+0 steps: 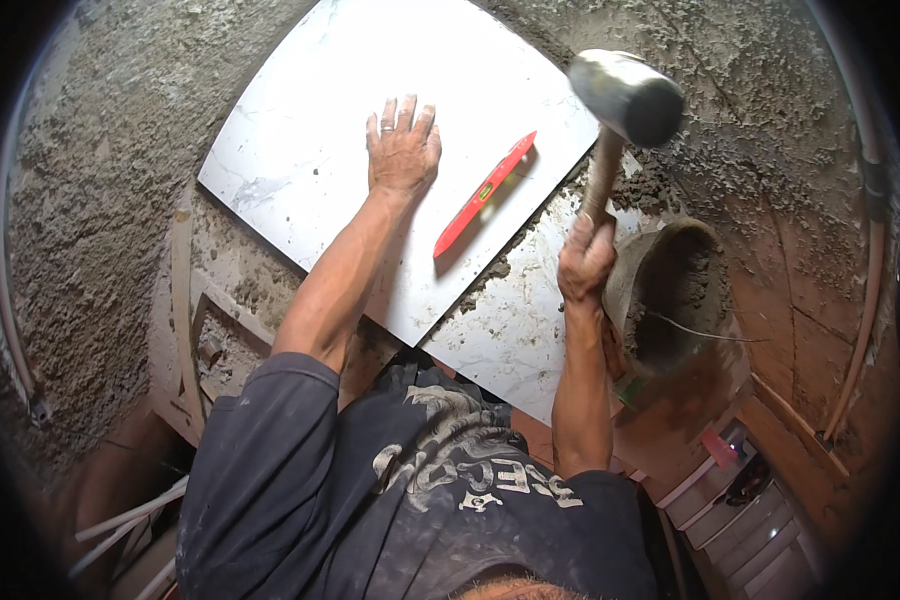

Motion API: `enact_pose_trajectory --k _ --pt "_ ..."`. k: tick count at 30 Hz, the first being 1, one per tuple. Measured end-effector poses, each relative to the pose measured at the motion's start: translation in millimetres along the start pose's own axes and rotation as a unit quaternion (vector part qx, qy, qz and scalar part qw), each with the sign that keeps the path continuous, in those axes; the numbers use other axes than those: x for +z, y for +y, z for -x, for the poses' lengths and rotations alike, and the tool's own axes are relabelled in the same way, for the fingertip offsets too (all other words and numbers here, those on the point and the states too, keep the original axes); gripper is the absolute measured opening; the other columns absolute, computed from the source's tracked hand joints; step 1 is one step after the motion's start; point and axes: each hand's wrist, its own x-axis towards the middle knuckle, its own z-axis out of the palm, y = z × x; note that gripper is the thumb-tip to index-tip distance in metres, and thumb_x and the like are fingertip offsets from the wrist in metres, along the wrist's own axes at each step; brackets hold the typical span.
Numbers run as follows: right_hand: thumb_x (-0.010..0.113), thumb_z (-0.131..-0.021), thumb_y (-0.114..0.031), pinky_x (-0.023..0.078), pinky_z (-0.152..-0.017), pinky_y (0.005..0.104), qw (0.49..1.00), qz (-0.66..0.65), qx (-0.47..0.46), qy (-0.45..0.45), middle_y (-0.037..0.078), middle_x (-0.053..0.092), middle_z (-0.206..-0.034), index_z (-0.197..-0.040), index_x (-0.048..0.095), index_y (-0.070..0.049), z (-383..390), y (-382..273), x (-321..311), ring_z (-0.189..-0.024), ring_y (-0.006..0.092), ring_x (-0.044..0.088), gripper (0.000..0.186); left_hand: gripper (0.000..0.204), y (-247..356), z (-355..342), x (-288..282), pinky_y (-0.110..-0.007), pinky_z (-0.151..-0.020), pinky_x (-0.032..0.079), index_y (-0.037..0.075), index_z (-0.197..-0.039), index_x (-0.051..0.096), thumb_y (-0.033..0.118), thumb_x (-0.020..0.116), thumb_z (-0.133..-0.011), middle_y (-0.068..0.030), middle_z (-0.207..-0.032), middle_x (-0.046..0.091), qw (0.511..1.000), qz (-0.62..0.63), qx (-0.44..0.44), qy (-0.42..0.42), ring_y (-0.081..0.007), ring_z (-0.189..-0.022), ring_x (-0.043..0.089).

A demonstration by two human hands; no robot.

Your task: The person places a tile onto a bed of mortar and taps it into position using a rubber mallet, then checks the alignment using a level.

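Observation:
A large white tile (pixel 300 110) with faint grey veining lies at an angle in front of me. My left hand (pixel 403 155) rests flat on it, fingers stretched out, a ring on one of them. Slightly right of that hand, a red spirit level (pixel 485 192) lies diagonally on the same tile. My right hand (pixel 585 262) is closed round the wooden handle of a rubber mallet (pixel 630 100). The mallet's pale and black head is raised beside the tile's right corner, slightly blurred.
A mortar-crusted bucket (pixel 625 275) stands close to my right forearm. Below it and the large tile lies another white tile (pixel 510 345), strewn with mortar crumbs. Rough grey mortar (pixel 100 200) spreads at the left. A pipe (pixel 870 200) runs along the right side.

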Motion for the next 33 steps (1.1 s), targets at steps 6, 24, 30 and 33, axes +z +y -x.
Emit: enact_pose_trajectory --k 6,24,30,33 --pt "0.040 -0.097 -0.034 0.045 -0.051 0.0438 0.992 0.006 0.097 -0.085 0.019 0.055 -0.061 -0.094 0.048 0.001 -13.7 -6.9 4.6 -0.056 0.0358 0.060 0.036 0.039 -1.2 3.4 -0.4 -0.056 -0.102 0.027 0.016 -0.123 0.053 0.030 0.052 -0.087 -0.0104 -0.133 0.045 0.999 -0.017 0.002 0.028 -0.0325 -0.125 0.038" --pt "0.036 -0.096 -0.050 0.048 -0.056 0.0414 0.994 0.013 0.072 -0.087 0.017 0.058 -0.069 -0.097 0.047 0.000 -49.9 -18.3 20.9 -0.060 0.0320 0.060 0.052 0.036 1.0 7.5 -1.0 -0.055 -0.101 0.029 0.013 -0.120 0.055 0.027 0.053 -0.087 -0.0115 -0.130 0.047 0.999 -0.003 0.014 0.048 -0.0332 -0.123 0.039" --pt "0.040 -0.097 -0.044 0.048 -0.055 0.0399 0.989 0.062 0.049 -0.128 0.018 0.057 -0.066 -0.094 0.047 0.001 -49.2 4.0 42.1 -0.060 0.0308 0.060 0.045 0.037 0.7 2.3 -2.3 -0.055 -0.102 0.028 0.014 -0.121 0.054 0.028 0.051 -0.087 -0.0111 -0.132 0.046 0.999 -0.001 0.008 0.039 -0.0332 -0.126 0.038" --pt "0.040 -0.095 -0.047 0.051 -0.072 0.0464 0.993 -0.008 0.048 -0.104 0.026 0.062 -0.077 -0.102 0.050 0.005 -64.1 -45.3 29.0 -0.079 0.0428 0.064 0.053 0.037 -0.4 4.8 0.1 -0.056 -0.102 0.027 0.014 -0.122 0.053 0.029 0.051 -0.088 -0.0111 -0.133 0.045 0.999 -0.001 0.008 0.036 -0.0335 -0.127 0.036"
